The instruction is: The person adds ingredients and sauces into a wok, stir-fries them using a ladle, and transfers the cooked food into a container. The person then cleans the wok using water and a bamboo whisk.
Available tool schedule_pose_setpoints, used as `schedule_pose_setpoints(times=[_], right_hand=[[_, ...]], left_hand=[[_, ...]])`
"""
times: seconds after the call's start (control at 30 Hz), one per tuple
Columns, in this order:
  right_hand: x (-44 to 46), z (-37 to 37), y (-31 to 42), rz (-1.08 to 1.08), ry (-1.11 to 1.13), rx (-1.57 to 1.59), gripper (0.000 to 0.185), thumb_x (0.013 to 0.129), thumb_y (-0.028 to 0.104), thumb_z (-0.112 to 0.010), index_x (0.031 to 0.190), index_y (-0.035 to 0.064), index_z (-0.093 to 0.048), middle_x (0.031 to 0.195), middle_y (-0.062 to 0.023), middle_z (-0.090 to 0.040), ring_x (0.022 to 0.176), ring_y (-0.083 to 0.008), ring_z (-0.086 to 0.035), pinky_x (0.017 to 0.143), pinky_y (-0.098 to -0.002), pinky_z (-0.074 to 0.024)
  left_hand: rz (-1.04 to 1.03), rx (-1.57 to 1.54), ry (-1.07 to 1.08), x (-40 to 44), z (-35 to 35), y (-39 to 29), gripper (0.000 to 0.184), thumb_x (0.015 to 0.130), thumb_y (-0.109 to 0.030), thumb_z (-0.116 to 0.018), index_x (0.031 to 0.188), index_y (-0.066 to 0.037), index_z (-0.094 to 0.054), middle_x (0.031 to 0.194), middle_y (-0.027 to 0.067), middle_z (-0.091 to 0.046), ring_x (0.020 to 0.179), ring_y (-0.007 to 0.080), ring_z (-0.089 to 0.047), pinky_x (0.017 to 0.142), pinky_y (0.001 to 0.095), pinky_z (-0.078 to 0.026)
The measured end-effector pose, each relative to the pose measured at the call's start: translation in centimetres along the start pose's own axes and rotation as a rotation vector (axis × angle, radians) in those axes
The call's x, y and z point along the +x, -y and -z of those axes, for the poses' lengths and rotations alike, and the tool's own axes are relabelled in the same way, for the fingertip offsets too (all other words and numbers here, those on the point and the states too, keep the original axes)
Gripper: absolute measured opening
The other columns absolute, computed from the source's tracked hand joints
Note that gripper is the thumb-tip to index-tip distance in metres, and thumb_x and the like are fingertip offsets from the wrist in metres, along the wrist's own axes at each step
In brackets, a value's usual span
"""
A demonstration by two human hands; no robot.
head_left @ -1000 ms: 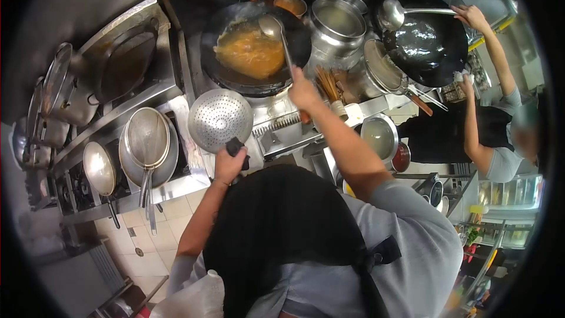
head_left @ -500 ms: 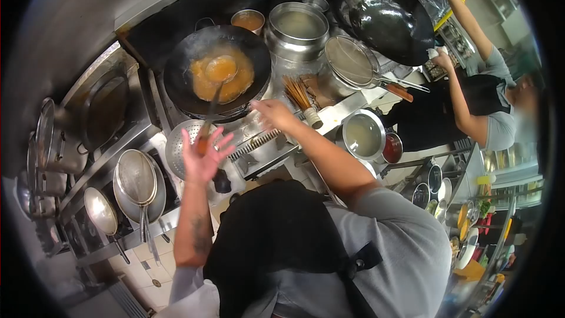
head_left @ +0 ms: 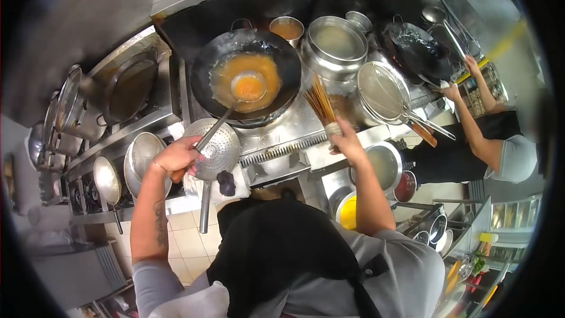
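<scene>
My left hand (head_left: 179, 158) is wrapped round the handle of a ladle (head_left: 219, 123). The ladle's bowl, with orange liquid in it, rests in a black wok (head_left: 203, 82) that has more orange-brown liquid at its bottom. My right hand (head_left: 348, 142) is closed round the bound end of a bamboo wok brush (head_left: 319, 103), whose bristles point away from me, right of the wok. Below my left hand, a perforated strainer (head_left: 220, 150) lies with its handle toward me. A dark crumpled cloth (head_left: 226, 183) sits beside it.
Behind the wok stand a small pot of orange liquid (head_left: 286, 27) and a large steel pot (head_left: 335, 41). Mesh strainers (head_left: 382, 91) lie on a pot at right. A co-worker's hands (head_left: 452, 91) hold another wok (head_left: 418, 53) and a ladle. Yellow liquid (head_left: 348, 211) fills a bowl near my right forearm.
My left hand, open before, has closed on the ladle handle. My right hand has moved from near the wok's edge to grip the wok brush. The co-worker's wok has come down from its tilt.
</scene>
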State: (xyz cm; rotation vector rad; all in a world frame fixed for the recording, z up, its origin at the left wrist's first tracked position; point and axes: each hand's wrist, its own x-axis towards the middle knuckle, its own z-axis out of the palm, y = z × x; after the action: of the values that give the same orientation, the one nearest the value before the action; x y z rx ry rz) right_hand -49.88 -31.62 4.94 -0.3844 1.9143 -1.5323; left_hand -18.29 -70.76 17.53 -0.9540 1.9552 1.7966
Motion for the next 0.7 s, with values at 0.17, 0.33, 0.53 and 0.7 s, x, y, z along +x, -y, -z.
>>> schedule_pose_setpoints(times=[0.17, 0.33, 0.53, 0.7], right_hand=[[5.8, -7.5, 10.2, 0.620, -0.189, -0.851, 0.063, 0.091, 0.037, -0.076, 0.150, 0.0227, -0.058, 0.101, -0.0178, -0.078, 0.094, -0.0328, -0.076, 0.086, -0.0442, -0.0604], [15.9, -15.1, 13.5, 0.475, 0.230, -1.510, 0.041, 0.092, 0.035, -0.070, 0.132, 0.0354, -0.073, 0.111, -0.0141, -0.078, 0.106, -0.0322, -0.075, 0.093, -0.0436, -0.0586], [20.4, -19.3, 18.9, 0.477, 0.038, -1.671, 0.034, 0.092, 0.035, -0.063, 0.122, 0.0351, -0.078, 0.106, -0.0113, -0.080, 0.099, -0.0303, -0.077, 0.088, -0.0423, -0.0610], [21.3, -18.0, 16.3, 0.375, 0.130, -1.581, 0.035, 0.094, 0.031, -0.064, 0.126, 0.0377, -0.075, 0.108, -0.0115, -0.080, 0.104, -0.0302, -0.077, 0.092, -0.0444, -0.0604]], left_hand=[[-0.219, 1.241, -0.441, 2.9, 3.0, -1.2, 0.041, 0.101, -0.023, -0.053, 0.139, -0.011, -0.064, 0.110, 0.0212, -0.076, 0.098, 0.0374, -0.076, 0.084, 0.0470, -0.061], [-0.084, 1.530, -0.492, 1.9, 3.8, -8.4, 0.031, 0.103, -0.029, -0.054, 0.124, -0.021, -0.075, 0.101, 0.0154, -0.078, 0.096, 0.0359, -0.076, 0.085, 0.0481, -0.061], [-0.134, 1.609, -0.411, 1.8, 6.7, -10.6, 0.027, 0.097, -0.019, -0.057, 0.114, -0.017, -0.078, 0.101, 0.0150, -0.079, 0.095, 0.0340, -0.078, 0.083, 0.0442, -0.062], [-0.165, 1.583, -0.361, 1.8, 9.2, -10.8, 0.025, 0.095, -0.016, -0.058, 0.109, -0.013, -0.078, 0.102, 0.0160, -0.079, 0.096, 0.0346, -0.078, 0.084, 0.0447, -0.062]])
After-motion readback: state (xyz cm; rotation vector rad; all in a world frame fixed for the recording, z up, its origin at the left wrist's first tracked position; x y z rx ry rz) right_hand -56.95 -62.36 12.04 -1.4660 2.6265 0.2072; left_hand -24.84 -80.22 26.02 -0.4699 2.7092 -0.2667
